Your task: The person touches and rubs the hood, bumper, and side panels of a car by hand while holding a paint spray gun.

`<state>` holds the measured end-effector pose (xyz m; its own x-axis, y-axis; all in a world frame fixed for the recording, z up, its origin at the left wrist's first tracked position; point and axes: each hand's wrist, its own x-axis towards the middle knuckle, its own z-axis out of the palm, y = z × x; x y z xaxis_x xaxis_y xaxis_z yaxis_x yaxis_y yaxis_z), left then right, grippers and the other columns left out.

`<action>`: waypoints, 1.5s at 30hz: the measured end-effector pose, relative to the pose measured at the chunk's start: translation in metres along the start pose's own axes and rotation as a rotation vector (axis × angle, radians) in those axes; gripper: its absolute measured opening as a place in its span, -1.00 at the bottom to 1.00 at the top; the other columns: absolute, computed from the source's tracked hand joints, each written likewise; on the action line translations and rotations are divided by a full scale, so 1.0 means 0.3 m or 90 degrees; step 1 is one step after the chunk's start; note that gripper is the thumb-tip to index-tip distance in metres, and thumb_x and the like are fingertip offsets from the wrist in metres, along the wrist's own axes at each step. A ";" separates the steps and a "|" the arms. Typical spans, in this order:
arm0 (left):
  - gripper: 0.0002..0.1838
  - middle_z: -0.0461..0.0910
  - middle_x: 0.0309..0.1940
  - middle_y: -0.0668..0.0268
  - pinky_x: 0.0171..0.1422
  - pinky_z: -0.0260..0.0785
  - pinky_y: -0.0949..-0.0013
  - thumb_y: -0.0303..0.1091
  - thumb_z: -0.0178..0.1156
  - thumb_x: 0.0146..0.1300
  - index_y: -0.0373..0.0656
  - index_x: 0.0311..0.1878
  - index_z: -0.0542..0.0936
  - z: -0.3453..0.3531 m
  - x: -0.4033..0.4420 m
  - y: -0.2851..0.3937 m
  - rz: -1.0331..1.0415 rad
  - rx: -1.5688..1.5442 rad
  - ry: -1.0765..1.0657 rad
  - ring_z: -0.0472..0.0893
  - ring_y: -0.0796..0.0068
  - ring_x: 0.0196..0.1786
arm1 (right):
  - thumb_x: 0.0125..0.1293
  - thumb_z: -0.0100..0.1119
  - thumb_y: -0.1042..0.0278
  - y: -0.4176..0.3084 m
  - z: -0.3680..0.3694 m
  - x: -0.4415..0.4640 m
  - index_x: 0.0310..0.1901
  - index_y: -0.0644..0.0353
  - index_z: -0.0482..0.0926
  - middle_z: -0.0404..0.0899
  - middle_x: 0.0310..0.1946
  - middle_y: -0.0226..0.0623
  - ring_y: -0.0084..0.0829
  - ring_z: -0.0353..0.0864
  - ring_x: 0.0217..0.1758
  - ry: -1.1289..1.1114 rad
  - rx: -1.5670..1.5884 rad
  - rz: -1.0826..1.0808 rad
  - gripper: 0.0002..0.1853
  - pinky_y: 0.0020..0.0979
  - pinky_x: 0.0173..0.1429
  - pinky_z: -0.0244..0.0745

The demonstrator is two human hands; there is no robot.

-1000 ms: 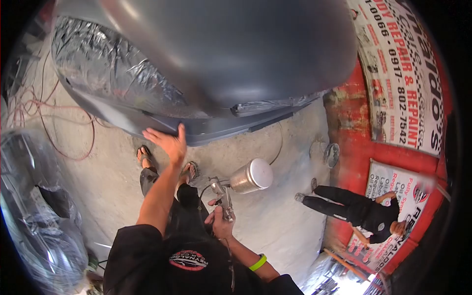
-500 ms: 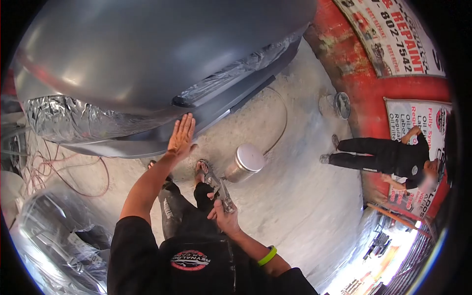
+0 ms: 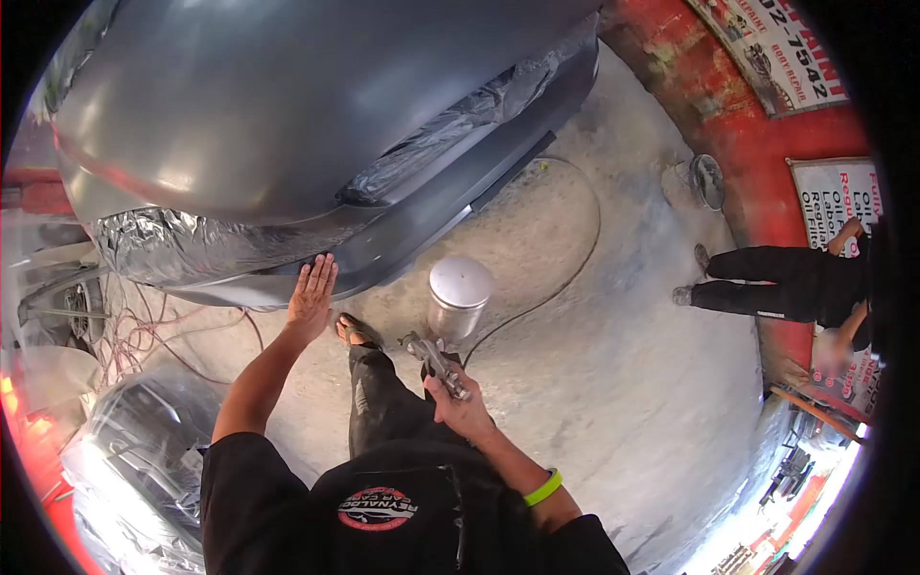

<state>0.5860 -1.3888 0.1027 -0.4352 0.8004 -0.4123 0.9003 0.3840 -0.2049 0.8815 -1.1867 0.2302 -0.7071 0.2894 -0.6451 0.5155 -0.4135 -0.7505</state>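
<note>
With fingers stretched out, my left hand point(image 3: 311, 295) lies against the grey front bumper point(image 3: 383, 251) of a car, near its lower edge; whether it presses or only skims the surface I cannot tell. Held low in front of my legs, my right hand point(image 3: 462, 406) is wrapped round the handle of a metal spray gun point(image 3: 433, 358), its front end pointing toward the car. A silver lidded canister point(image 3: 458, 297) stands on the floor just beyond the gun. Crinkled plastic sheeting point(image 3: 182, 247) covers the headlight area, and more sheeting point(image 3: 479, 110) fills the grille opening.
A thin hose point(image 3: 596, 225) curves across the concrete floor point(image 3: 613, 383). Tangled reddish hoses point(image 3: 144, 321) lie at left, near a plastic-wrapped object point(image 3: 144, 460). A bucket point(image 3: 704, 182) stands by the red wall point(image 3: 714, 115), and another person point(image 3: 776, 278) stands at right.
My left hand has moved left along the bumper, its fingers closer together. My right hand still grips the spray gun. My feet and viewpoint have shifted, and the canister appears further left.
</note>
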 end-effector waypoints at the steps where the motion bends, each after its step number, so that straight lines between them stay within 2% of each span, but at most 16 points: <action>1: 0.15 -0.19 0.73 0.06 0.79 -0.39 -0.01 0.10 0.34 0.20 -0.30 0.68 -0.01 0.009 -0.022 -0.018 0.010 0.029 0.017 -0.22 0.09 0.77 | 0.49 0.32 0.08 0.006 -0.017 0.004 0.25 0.25 0.54 0.57 -0.42 -0.44 -0.67 0.47 -0.61 0.002 -0.015 -0.011 -0.52 -0.54 -0.53 0.41; 4: 0.19 -0.19 0.73 0.04 0.78 -0.36 -0.05 0.09 0.39 0.17 -0.31 0.67 -0.02 0.005 -0.080 -0.073 0.028 0.074 0.029 -0.22 0.07 0.77 | 0.47 0.35 0.05 -0.001 -0.078 0.001 0.23 0.23 0.57 0.56 -0.44 -0.49 -0.69 0.46 -0.63 0.010 -0.074 -0.061 -0.51 -0.56 -0.55 0.39; 13: 0.25 -0.27 0.75 0.12 0.72 -0.29 -0.31 0.02 0.48 0.13 -0.24 0.70 -0.08 -0.120 -0.257 -0.138 -0.141 -0.035 -0.040 -0.26 0.13 0.78 | 0.51 0.28 0.03 0.042 -0.337 -0.198 0.16 0.30 0.60 0.66 -0.39 -0.41 -0.59 0.55 -0.67 0.097 -0.065 0.136 -0.53 -0.51 -0.57 0.45; 16: 0.25 -0.24 0.73 0.02 0.70 -0.23 -0.34 -0.02 0.49 0.14 -0.28 0.69 -0.10 -0.113 -0.301 -0.104 -0.232 -0.120 -0.034 -0.20 -0.05 0.75 | 0.54 0.22 -0.01 0.152 -0.411 -0.336 0.04 0.33 0.64 0.69 -0.40 -0.32 -0.51 0.61 -0.68 0.211 -0.016 0.127 -0.54 -0.48 -0.60 0.48; 20: 0.15 0.13 0.59 -0.26 0.70 -0.12 -0.22 0.26 0.34 0.22 -0.37 0.62 0.11 0.076 -0.365 -0.043 -0.332 -0.181 -0.170 0.04 -0.24 0.67 | 0.57 0.15 -0.03 0.540 -0.444 -0.540 -0.05 0.33 0.66 0.68 -0.47 -0.25 -0.45 0.64 -0.69 0.343 0.027 0.143 -0.53 -0.43 -0.66 0.48; 23: 0.04 0.52 0.30 -0.30 0.52 0.34 0.00 0.43 0.21 0.27 -0.44 0.43 0.42 0.281 -0.422 0.009 -0.251 -0.405 -0.256 0.51 -0.20 0.41 | 0.54 0.18 -0.06 0.895 -0.362 -0.747 -0.10 0.30 0.65 0.66 -0.50 -0.27 -0.45 0.58 -0.74 0.433 0.034 0.212 -0.54 -0.38 -0.72 0.44; 27: 0.03 0.53 0.33 -0.24 0.55 0.32 0.08 0.45 0.19 0.27 -0.45 0.37 0.51 0.307 -0.498 0.171 -0.189 -0.521 -0.315 0.51 -0.10 0.43 | 0.48 0.26 0.04 1.142 -0.074 -1.065 -0.25 0.21 0.66 0.62 -0.54 -0.34 -0.51 0.49 -0.72 0.595 0.095 0.329 -0.65 -0.36 -0.65 0.45; 29: 0.03 0.55 0.27 -0.31 0.52 0.36 0.07 0.43 0.17 0.29 -0.50 0.37 0.49 0.318 -0.560 0.205 -0.155 -0.595 -0.333 0.55 -0.12 0.40 | 0.42 0.27 0.16 1.276 0.071 -1.212 -0.32 0.20 0.65 0.58 -0.58 -0.37 -0.40 0.54 -0.75 0.587 0.059 0.292 -0.73 -0.32 -0.78 0.41; 31: 0.04 0.53 0.28 -0.34 0.52 0.35 0.07 0.43 0.15 0.30 -0.53 0.36 0.48 0.357 -0.638 0.208 -0.141 -0.651 -0.348 0.52 -0.15 0.41 | 0.41 0.29 0.16 1.344 0.222 -1.294 -0.28 0.20 0.67 0.60 -0.56 -0.37 -0.38 0.61 -0.64 0.608 0.046 0.278 -0.74 -0.31 -0.64 0.48; 34: 0.06 0.50 0.31 -0.36 0.54 0.32 0.07 0.44 0.13 0.30 -0.55 0.39 0.44 0.755 -0.790 0.152 0.036 -0.613 -0.327 0.49 -0.17 0.43 | 0.41 0.32 0.15 1.778 0.445 -1.400 -0.21 0.20 0.70 0.64 -0.51 -0.37 -0.36 0.72 -0.46 0.611 -0.014 0.172 -0.74 -0.28 -0.41 0.58; 37: 0.07 0.45 0.36 -0.35 0.56 0.30 0.07 0.45 0.10 0.32 -0.52 0.42 0.42 0.744 -1.071 0.126 -0.112 -0.706 -0.368 0.45 -0.18 0.47 | 0.40 0.34 0.12 2.110 0.517 -1.447 0.00 0.24 0.70 0.73 -0.29 -0.29 -0.43 0.73 -0.18 0.510 -0.115 0.274 -0.66 -0.27 -0.11 0.58; 39: -0.04 0.45 0.40 -0.29 0.55 0.31 0.14 0.32 0.14 0.39 -0.47 0.47 0.38 0.857 -1.281 0.106 -0.003 -0.788 -0.426 0.45 -0.07 0.49 | 0.40 0.34 0.12 2.000 0.511 -1.326 0.06 0.25 0.68 0.74 -0.20 -0.24 -0.44 0.71 -0.13 0.569 -0.083 0.165 -0.62 -0.27 -0.10 0.58; 40: -0.04 0.45 0.40 -0.28 0.55 0.30 0.14 0.31 0.15 0.39 -0.47 0.47 0.38 0.854 -1.381 0.095 0.002 -0.838 -0.448 0.45 -0.06 0.49 | 0.41 0.31 0.17 1.713 0.564 -1.268 0.07 0.28 0.65 0.72 -0.16 -0.21 -0.46 0.65 -0.14 0.641 -0.206 0.233 -0.64 -0.29 -0.10 0.55; 41: -0.05 0.45 0.40 -0.27 0.55 0.30 0.15 0.30 0.16 0.40 -0.46 0.47 0.37 0.844 -1.473 0.084 0.004 -0.888 -0.466 0.45 -0.05 0.49 | 0.42 0.27 0.20 1.482 0.568 -1.205 0.03 0.31 0.64 0.72 -0.20 -0.19 -0.43 0.65 -0.22 0.644 -0.097 0.037 -0.67 -0.27 -0.16 0.53; 42: -0.06 0.45 0.40 -0.25 0.55 0.30 0.15 0.28 0.16 0.40 -0.46 0.47 0.37 0.834 -1.542 0.069 0.009 -0.932 -0.475 0.45 -0.03 0.49 | 0.42 0.26 0.20 1.496 0.520 -1.139 0.03 0.33 0.62 0.74 -0.21 -0.18 -0.42 0.65 -0.30 0.593 -0.097 0.103 -0.66 -0.25 -0.23 0.51; 45: -0.08 0.45 0.41 -0.22 0.56 0.29 0.16 0.25 0.18 0.41 -0.45 0.48 0.36 0.767 -1.670 0.031 0.027 -1.058 -0.488 0.45 0.00 0.49 | 0.44 0.24 0.07 1.042 0.575 -0.934 -0.03 0.33 0.71 0.75 -0.34 -0.24 -0.40 0.67 -0.52 0.613 0.079 0.079 -0.59 -0.28 -0.45 0.52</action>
<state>0.8110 -1.8921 0.1033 0.1092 0.6411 -0.7596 -0.2259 0.7602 0.6092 1.1573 -1.5460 0.2010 0.0744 0.7959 -0.6008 0.4654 -0.5606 -0.6850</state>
